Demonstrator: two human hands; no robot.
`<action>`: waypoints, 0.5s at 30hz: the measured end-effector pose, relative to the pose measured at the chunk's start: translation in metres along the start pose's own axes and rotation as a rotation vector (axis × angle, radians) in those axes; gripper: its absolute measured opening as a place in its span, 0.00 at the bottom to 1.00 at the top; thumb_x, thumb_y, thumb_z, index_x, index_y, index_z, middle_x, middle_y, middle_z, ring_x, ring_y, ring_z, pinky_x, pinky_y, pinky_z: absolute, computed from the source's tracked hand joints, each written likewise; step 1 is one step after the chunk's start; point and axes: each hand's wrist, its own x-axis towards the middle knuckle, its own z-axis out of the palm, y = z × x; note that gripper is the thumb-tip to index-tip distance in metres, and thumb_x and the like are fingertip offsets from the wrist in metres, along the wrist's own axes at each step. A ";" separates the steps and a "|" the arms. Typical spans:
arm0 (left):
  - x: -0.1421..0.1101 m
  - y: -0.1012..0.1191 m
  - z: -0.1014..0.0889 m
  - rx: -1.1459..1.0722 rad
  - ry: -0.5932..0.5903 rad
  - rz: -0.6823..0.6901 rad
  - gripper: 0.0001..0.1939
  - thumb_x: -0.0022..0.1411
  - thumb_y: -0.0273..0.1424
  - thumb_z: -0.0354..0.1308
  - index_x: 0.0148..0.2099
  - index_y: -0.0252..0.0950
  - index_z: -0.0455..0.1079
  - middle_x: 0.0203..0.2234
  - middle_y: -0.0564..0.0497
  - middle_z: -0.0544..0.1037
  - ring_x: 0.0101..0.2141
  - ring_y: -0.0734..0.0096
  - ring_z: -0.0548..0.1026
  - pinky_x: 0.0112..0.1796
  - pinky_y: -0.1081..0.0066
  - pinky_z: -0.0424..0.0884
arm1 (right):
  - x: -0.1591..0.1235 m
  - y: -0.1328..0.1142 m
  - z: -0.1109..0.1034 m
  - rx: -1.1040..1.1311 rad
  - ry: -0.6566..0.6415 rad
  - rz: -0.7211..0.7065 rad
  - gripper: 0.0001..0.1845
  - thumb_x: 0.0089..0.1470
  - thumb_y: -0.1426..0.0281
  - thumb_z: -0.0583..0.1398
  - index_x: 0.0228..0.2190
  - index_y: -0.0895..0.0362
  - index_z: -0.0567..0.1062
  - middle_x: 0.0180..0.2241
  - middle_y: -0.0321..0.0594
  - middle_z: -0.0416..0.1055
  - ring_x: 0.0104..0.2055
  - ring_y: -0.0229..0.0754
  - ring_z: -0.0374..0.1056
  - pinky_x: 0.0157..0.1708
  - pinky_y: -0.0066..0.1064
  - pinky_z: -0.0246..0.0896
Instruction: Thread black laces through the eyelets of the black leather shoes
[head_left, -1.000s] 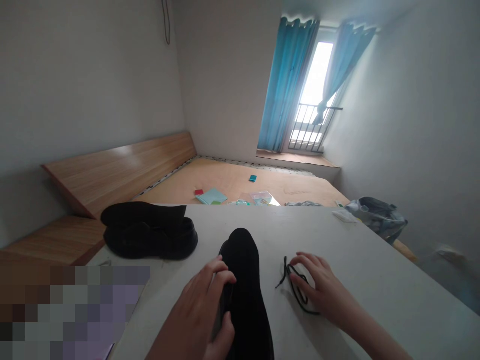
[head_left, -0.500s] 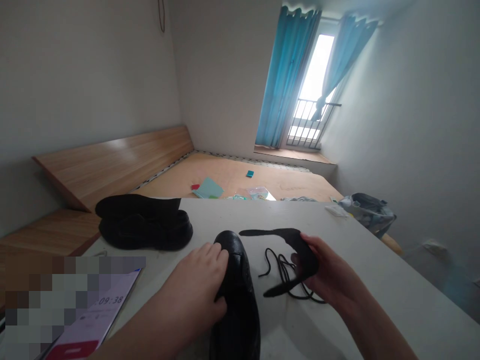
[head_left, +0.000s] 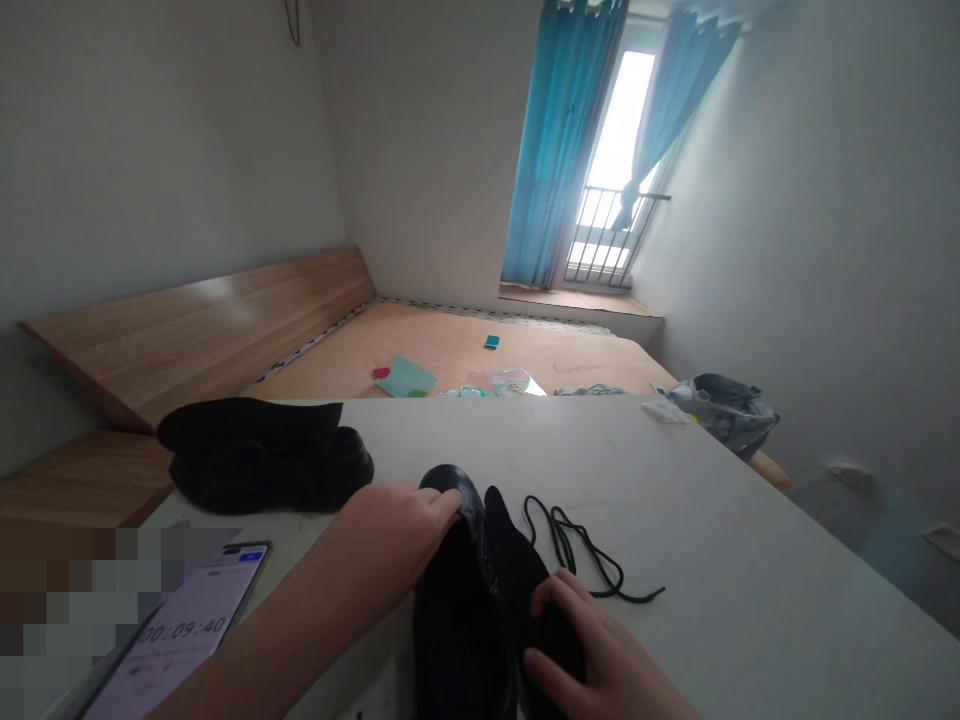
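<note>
A black leather shoe lies on the white table in front of me, toe pointing away. My left hand grips its upper near the toe, fingers curled over the edge of the opening. Beside the shoe's right side is a black insole, with its narrow end pointing away. My right hand holds this insole by its nearer part, thumb and fingers around it. A loose black shoelace lies in loops just beyond my right hand.
Another black shoe sits at the table's left, a flat black insole resting over it. A phone showing a timer is at the near left. Behind the white table is a bed with small items; a bag stands right.
My right hand has brought the insole down and left, against the shoe's side; the insole has gone from bent to nearly straight. My left hand has shifted toward the shoe's opening.
</note>
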 end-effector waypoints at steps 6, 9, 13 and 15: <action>0.006 -0.004 0.001 0.077 -0.027 0.101 0.14 0.61 0.16 0.47 0.41 0.39 0.67 0.33 0.53 0.76 0.27 0.67 0.76 0.26 0.73 0.67 | -0.003 0.033 0.023 -0.392 0.035 -0.139 0.32 0.36 0.57 0.70 0.42 0.56 0.70 0.47 0.51 0.69 0.49 0.59 0.67 0.46 0.46 0.67; 0.004 -0.006 0.000 0.023 -0.010 0.151 0.15 0.61 0.16 0.48 0.40 0.40 0.69 0.45 0.53 0.77 0.32 0.69 0.78 0.31 0.73 0.70 | 0.000 0.044 0.036 -0.516 0.170 -0.166 0.28 0.39 0.62 0.68 0.43 0.56 0.69 0.49 0.54 0.69 0.51 0.62 0.66 0.47 0.49 0.66; 0.001 -0.008 0.001 -0.074 -0.007 0.158 0.17 0.62 0.17 0.48 0.44 0.42 0.71 0.52 0.53 0.74 0.39 0.66 0.79 0.39 0.69 0.73 | 0.003 0.032 0.036 -0.553 0.303 -0.127 0.12 0.46 0.74 0.58 0.36 0.55 0.68 0.40 0.47 0.71 0.45 0.56 0.69 0.42 0.46 0.68; 0.001 -0.009 0.002 -0.110 -0.021 0.150 0.19 0.61 0.18 0.47 0.48 0.43 0.70 0.50 0.53 0.75 0.41 0.65 0.78 0.40 0.68 0.73 | 0.003 0.024 0.029 -0.542 0.301 -0.108 0.10 0.47 0.76 0.55 0.33 0.54 0.67 0.36 0.44 0.71 0.40 0.52 0.71 0.36 0.43 0.70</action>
